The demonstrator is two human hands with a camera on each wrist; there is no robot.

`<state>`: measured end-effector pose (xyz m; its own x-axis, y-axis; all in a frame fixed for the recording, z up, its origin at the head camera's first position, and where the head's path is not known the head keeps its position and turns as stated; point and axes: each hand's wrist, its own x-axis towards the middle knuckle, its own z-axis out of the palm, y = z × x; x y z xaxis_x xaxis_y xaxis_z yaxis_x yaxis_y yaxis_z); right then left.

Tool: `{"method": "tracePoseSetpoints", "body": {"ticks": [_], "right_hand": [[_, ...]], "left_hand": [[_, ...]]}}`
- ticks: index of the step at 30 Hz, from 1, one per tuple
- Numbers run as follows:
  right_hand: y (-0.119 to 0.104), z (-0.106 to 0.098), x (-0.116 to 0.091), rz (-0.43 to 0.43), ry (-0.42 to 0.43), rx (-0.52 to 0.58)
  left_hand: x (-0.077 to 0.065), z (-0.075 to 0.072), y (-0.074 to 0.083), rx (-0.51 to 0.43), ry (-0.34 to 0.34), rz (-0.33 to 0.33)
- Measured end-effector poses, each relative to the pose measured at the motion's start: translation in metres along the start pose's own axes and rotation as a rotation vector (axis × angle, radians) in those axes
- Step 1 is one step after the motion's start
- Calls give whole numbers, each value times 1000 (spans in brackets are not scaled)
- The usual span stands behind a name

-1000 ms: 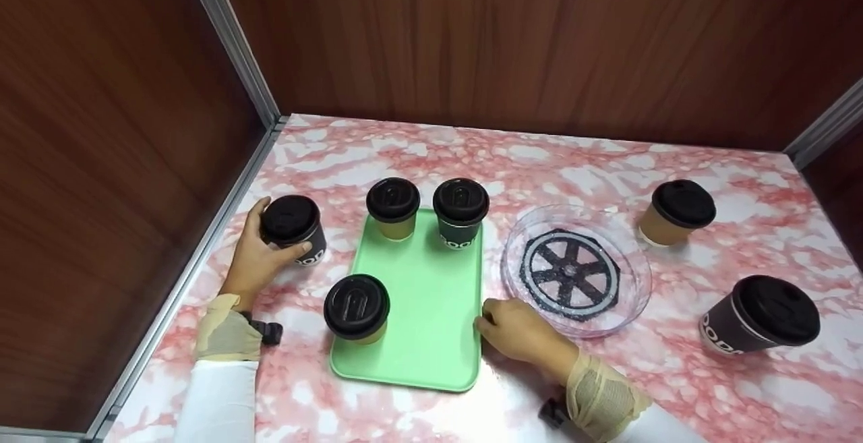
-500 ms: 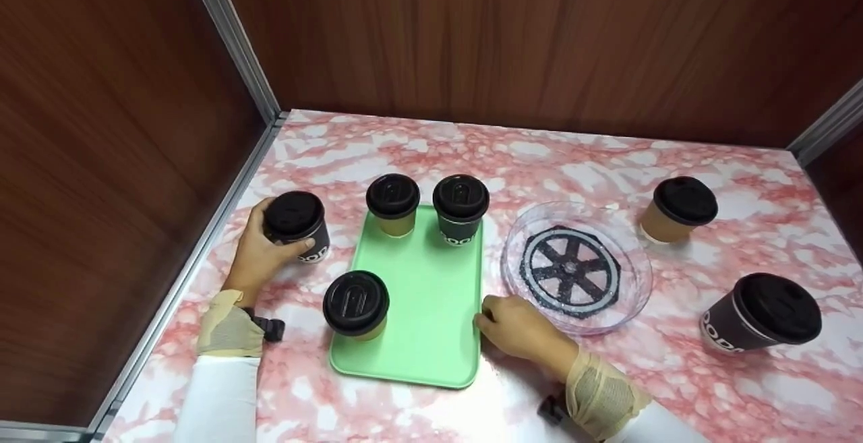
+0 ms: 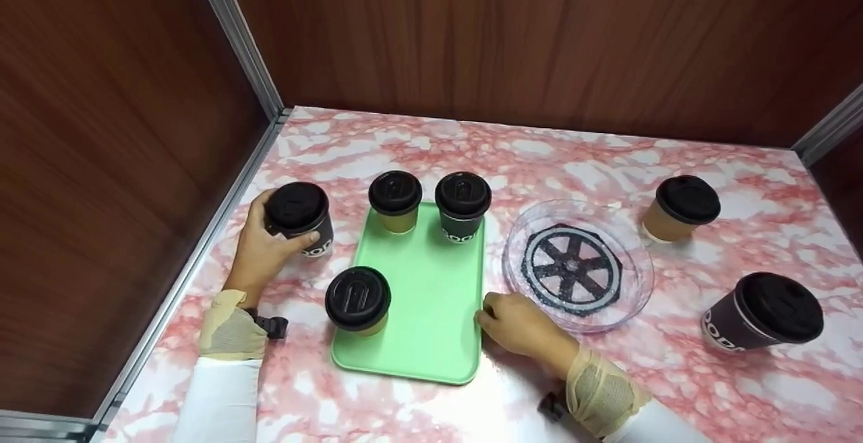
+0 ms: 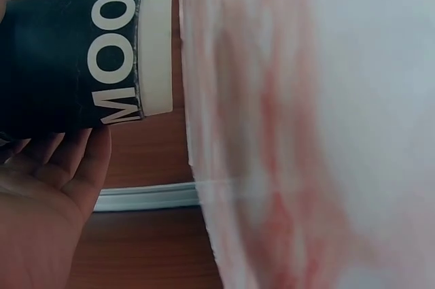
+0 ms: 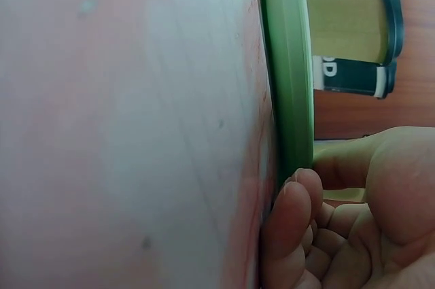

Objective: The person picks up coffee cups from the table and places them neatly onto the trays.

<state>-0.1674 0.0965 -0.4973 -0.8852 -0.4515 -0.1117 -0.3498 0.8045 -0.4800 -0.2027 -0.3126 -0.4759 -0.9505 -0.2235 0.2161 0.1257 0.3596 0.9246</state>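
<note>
My left hand [image 3: 259, 247] grips a dark paper coffee cup [image 3: 317, 230] with a black lid, left of the green tray [image 3: 431, 308]. In the left wrist view the white base of this coffee cup [image 4: 112, 58] is raised off the tabletop, and white letters run round its side. My right hand [image 3: 519, 325] pinches the tray's right edge, thumb over the rim and fingers curled beneath, as the right wrist view shows. On the tray stand a tan cup [image 3: 398, 220] and a dark cup [image 3: 460, 224] at the far end, and another tan cup [image 3: 367, 328] near the front left.
A round clear plastic dish [image 3: 630, 301] with a black and grey spoked wheel pattern [image 3: 572, 268] lies right of the tray. Farther right stand a tan lidded cup [image 3: 664, 220] and a dark lidded cup [image 3: 731, 325]. Wood-grain panels [image 3: 472, 38] border the marbled table [image 3: 323, 402].
My left hand has raised the dark coffee cup slightly and shifted it a little to the right, towards the tray. The right hand keeps its place at the tray's edge.
</note>
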Motion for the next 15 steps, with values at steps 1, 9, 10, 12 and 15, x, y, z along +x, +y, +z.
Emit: {"method": "tracePoseSetpoints", "body": {"ticks": [1, 9, 10, 12, 15], "right_hand": [[0, 0, 0, 4, 0, -1], [0, 0, 0, 8, 5, 2], [0, 0, 0, 8, 6, 2], [0, 0, 0, 7, 5, 1], [0, 0, 0, 3, 2, -4]], "left_hand": [[0, 1, 4, 5, 1, 12], [-13, 5, 52, 39, -22, 78], [-12, 5, 50, 44, -21, 78], [-10, 6, 42, 47, -16, 89], [-10, 7, 36, 62, -2, 102]]}}
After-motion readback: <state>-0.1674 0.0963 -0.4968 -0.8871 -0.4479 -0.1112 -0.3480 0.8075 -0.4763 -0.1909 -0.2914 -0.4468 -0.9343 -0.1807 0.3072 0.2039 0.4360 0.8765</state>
